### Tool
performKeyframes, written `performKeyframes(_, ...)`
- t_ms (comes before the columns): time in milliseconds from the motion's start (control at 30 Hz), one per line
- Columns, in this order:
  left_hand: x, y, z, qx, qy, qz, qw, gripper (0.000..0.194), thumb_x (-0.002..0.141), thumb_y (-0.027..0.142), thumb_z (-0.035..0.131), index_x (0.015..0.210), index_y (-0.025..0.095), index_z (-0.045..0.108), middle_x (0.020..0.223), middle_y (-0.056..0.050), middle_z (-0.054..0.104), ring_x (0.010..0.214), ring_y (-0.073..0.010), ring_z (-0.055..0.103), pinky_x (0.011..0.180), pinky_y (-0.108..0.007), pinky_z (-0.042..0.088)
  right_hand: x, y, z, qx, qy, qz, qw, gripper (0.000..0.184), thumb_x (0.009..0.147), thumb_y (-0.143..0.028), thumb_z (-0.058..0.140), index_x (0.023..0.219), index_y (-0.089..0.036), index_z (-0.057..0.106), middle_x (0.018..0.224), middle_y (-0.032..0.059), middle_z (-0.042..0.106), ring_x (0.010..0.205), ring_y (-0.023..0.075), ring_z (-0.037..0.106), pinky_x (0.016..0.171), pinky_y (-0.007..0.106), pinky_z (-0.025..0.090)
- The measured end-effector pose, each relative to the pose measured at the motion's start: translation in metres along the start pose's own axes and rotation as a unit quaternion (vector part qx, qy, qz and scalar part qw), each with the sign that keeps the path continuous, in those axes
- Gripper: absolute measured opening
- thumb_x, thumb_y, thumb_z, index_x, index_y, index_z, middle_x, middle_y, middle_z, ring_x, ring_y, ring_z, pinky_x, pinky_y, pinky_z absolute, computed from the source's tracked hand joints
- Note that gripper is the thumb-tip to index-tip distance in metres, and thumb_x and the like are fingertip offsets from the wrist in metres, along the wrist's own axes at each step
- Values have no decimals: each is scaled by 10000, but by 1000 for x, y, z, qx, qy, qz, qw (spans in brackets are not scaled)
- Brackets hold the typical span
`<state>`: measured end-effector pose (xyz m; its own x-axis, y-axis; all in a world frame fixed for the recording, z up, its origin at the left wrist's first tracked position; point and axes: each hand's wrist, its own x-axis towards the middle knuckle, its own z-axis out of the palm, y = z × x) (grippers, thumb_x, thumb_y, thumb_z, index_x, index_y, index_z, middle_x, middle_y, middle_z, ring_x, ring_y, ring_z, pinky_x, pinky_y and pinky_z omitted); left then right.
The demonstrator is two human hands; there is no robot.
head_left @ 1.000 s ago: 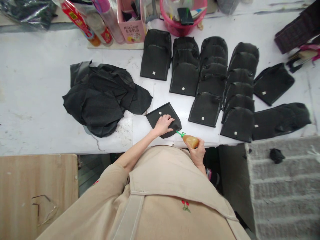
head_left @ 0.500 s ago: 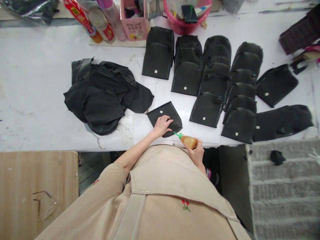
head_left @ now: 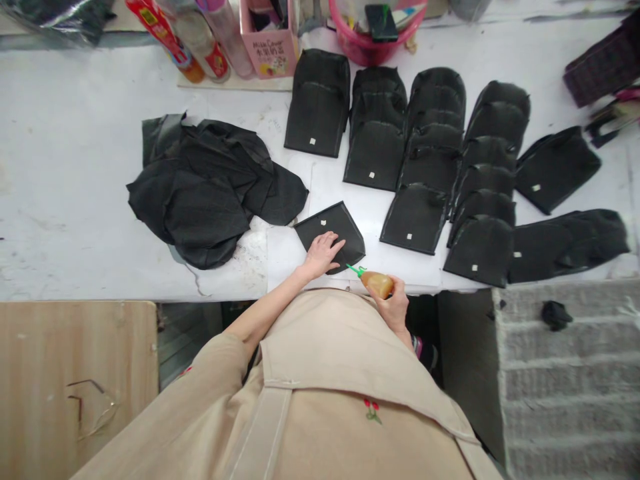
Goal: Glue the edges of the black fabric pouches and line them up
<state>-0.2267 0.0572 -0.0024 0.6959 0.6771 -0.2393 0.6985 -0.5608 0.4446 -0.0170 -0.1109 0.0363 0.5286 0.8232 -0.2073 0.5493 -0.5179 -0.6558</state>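
A flat black fabric piece [head_left: 346, 235] with a small pale square near its upper edge lies at the table's front. My left hand [head_left: 323, 255] rests on it, palm down with fingers stretched out. In my right hand [head_left: 395, 303] is a squeeze bottle [head_left: 379, 284] of amber liquid, probably glue. Its green nozzle tip sits at the lower right edge of the fabric piece; whether it touches is too small to tell. To the left is a crumpled heap of black fabric pieces [head_left: 200, 193].
Overlapping rows of black pieces [head_left: 433, 167] lie to the right. Behind stand a pink box [head_left: 273, 53], bottles [head_left: 197, 40] and a pink basket [head_left: 360, 52]. Eyeglasses [head_left: 95, 407] rest on a wooden surface [head_left: 35, 367] at lower left. Ribbed grey material [head_left: 570, 387] is at lower right.
My left hand has shifted very slightly left on the fabric piece. The bottle in my right hand stays almost in place, and the view has tilted a little.
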Motion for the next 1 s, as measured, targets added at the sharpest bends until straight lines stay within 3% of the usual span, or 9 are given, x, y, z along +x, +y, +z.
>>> performKeyframes(433,-2,-7,9,-48,35,-5,998,725,780,341,836,1430,216,542,1479,-175,517,1440,-349,398,1147,-521,342,1,-4,4,22,-73,-24,997,759,649,-812,679,1108,-211,608,1020,114,706,860,285,668,794,446,559)
performKeyframes(633,-3,-26,-2,-105,-14,63,992,869,706,362,888,1465,196,498,1545,-193,440,1474,-364,357,1177,-540,344,1,-5,5,33,-70,-23,997,709,652,-764,708,1101,-227,598,1029,106,703,857,269,657,811,458,552)
performKeyframes(833,-4,-37,2,-110,-17,84,990,909,657,206,909,1462,215,486,1557,-187,432,1483,-356,357,1175,-554,368,1,-9,7,29,-88,-18,996,733,647,-779,699,1100,-213,591,1012,112,702,834,265,656,780,446,549)
performKeyframes(1000,-4,-37,6,-122,-5,86,989,905,637,183,919,1442,204,506,1544,-195,446,1474,-361,374,1180,-567,367,3,-10,10,23,-102,-18,994,792,637,-819,667,1112,-190,593,1029,135,707,849,288,659,795,466,548)
